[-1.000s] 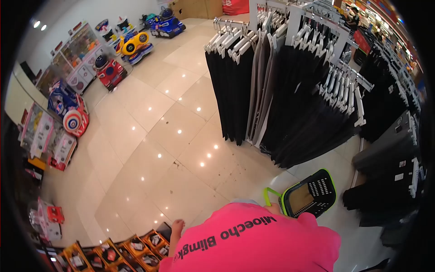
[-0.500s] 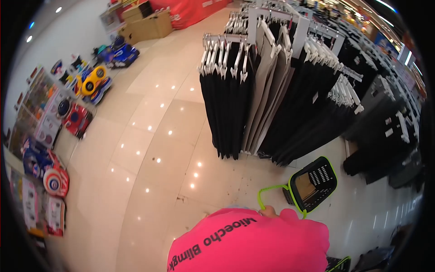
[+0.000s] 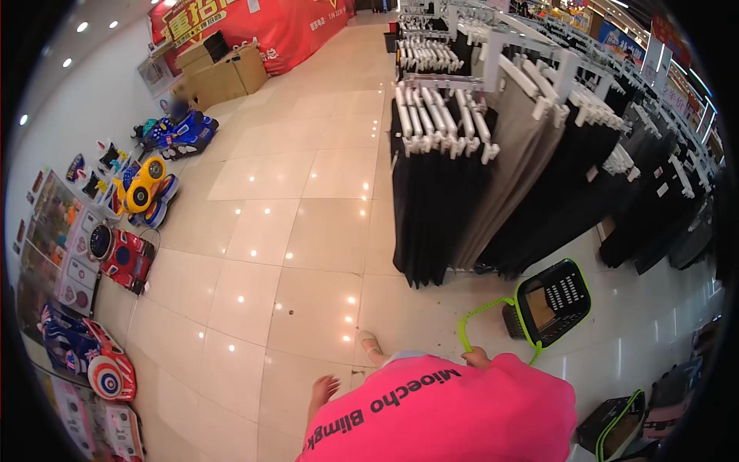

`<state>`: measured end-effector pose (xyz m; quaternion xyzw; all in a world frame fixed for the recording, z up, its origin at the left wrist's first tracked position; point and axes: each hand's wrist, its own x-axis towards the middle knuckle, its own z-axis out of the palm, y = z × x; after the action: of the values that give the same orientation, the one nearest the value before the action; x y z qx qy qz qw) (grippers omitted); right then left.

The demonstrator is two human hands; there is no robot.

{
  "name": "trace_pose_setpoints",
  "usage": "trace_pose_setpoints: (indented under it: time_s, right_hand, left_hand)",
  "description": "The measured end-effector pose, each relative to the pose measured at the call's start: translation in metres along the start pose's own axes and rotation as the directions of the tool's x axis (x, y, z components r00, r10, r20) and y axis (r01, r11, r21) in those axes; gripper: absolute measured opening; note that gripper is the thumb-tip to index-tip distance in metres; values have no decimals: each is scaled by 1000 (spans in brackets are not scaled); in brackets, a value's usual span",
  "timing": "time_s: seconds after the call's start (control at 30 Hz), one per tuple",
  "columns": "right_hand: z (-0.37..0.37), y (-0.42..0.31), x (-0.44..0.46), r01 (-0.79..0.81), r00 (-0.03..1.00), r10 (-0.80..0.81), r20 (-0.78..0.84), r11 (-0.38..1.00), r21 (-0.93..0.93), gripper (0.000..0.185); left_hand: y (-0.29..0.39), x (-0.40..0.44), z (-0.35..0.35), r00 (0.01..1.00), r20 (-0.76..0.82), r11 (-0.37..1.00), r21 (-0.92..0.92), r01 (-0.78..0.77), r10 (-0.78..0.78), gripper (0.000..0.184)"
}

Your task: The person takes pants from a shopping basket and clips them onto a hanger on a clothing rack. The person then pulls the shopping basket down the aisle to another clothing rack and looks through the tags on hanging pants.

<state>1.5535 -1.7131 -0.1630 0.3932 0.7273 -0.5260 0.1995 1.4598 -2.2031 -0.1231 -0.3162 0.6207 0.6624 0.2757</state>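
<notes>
My right hand [image 3: 477, 357] is closed round the green handle [image 3: 476, 314] of a black shopping basket [image 3: 553, 302], which hangs at my right side, tilted, with something brown inside. My left hand [image 3: 326, 387] hangs at my left side over the tiled floor, fingers apart and holding nothing. Between the two lies the front of my pink shirt [image 3: 431, 408] with dark lettering. One foot [image 3: 369, 344] shows just ahead of the shirt.
Racks of black trousers [image 3: 431, 208] and grey trousers [image 3: 504, 169] on white hangers stand ahead and right. Kiddie rides [image 3: 127, 258] line the left wall. Cardboard boxes [image 3: 227, 75] sit before a red banner [image 3: 292, 35]. Another black basket [image 3: 612, 423] is at the lower right.
The view has swung and moved forward; the racks now appear nearer. My left hand, out of sight half a second ago, shows again. The basket stays in my right hand, and the second basket shows more fully.
</notes>
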Motion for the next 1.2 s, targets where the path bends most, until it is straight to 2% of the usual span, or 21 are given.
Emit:
trace_pose_setpoints:
  time_s: [0.07, 0.1, 0.17, 0.2, 0.27, 0.3, 0.33, 0.37, 0.4, 0.43, 0.47, 0.5, 0.57, 0.67, 0.73, 0.8, 0.9, 1.0, 1.07, 1.13, 1.2]
  right_hand:
    - [25, -21, 11, -38, 999, 39, 24, 997, -62, 22]
    - [39, -30, 15, -44, 998, 46, 31, 997, -67, 22]
    - [62, -49, 21, -47, 997, 43, -69, 997, -59, 24]
    - [68, -62, 23, -50, 997, 45, -67, 996, -70, 24]
    - [88, -110, 15, -122, 992, 126, 14, 977, -173, 22]
    - [101, -120, 23, -120, 992, 126, 18, 977, -178, 22]
    - [111, -126, 30, -121, 992, 127, 24, 977, -175, 23]
    - [121, -135, 32, -121, 991, 127, 28, 978, -170, 24]
    - [133, -146, 33, -118, 992, 124, 27, 978, -172, 24]
    - [147, -162, 33, -131, 991, 130, -15, 988, -85, 24]
    - [161, -177, 34, -139, 989, 139, -54, 990, 8, 24]
    - [177, -192, 38, -131, 989, 132, -59, 991, 20, 24]
    - [210, -211, 44, -105, 994, 106, -34, 994, 32, 24]
    - [277, -216, 74, -104, 990, 117, -83, 984, 143, 25]
    - [313, -242, 76, -122, 970, 133, -205, 990, 64, 16]
    - [346, -257, 88, -115, 968, 115, -224, 993, 15, 13]
    - [387, -300, 90, -209, 975, 218, -43, 965, 157, 12]
    - [421, -337, 111, -195, 976, 179, 122, 972, 128, 22]
    - [436, -387, 96, -142, 973, 111, 203, 980, 141, 27]
    - [456, -429, 94, -64, 983, 74, 167, 996, -65, 31]
    - [474, -449, 104, -30, 993, 36, 108, 998, -52, 32]
  left_hand:
    - [53, 4, 28, 978, 211, 985, 168, -37, 1, 35]
    - [61, 17, 15, 979, 204, 986, 167, -28, -7, 35]
    - [80, 55, -12, 921, 373, 837, 536, -111, -117, 40]
    - [77, 82, -45, 956, 267, 786, 614, -72, -121, 41]
    - [124, 63, -100, 989, 145, 839, 541, -62, -21, 37]
    - [128, 75, -136, 996, -7, 830, 554, -66, 84, 33]
    - [128, 76, -165, 955, -209, 851, 519, -73, 210, 27]
    - [117, 86, -210, 897, -145, 725, 648, -233, 417, 22]
    - [122, 87, -234, 896, -397, 783, 614, 98, 199, 19]
    - [86, 115, -277, 916, -387, 901, 428, 78, 104, 19]
    - [94, 108, -286, 928, -373, 972, 219, 79, 9, 19]
    - [93, 106, -307, 902, -421, 968, 174, 180, -92, 19]
    - [95, 118, -338, 874, -458, 945, 185, 271, -161, 19]
    - [127, 144, -380, 888, -435, 938, 224, 266, -148, 19]
    - [153, 158, -414, 899, -418, 936, 248, 251, -131, 19]
    - [179, 172, -451, 905, -408, 936, 258, 241, -120, 19]
    - [230, 205, -504, 906, -406, 941, 245, 232, -118, 19]
    - [284, 253, -537, 908, -400, 958, 191, 213, -122, 20]
    - [319, 292, -541, 915, -385, 970, 147, 193, -124, 20]
    - [356, 337, -529, 937, -331, 979, 124, 163, -114, 20]
    - [391, 383, -509, 966, -245, 963, 231, 141, -82, 21]
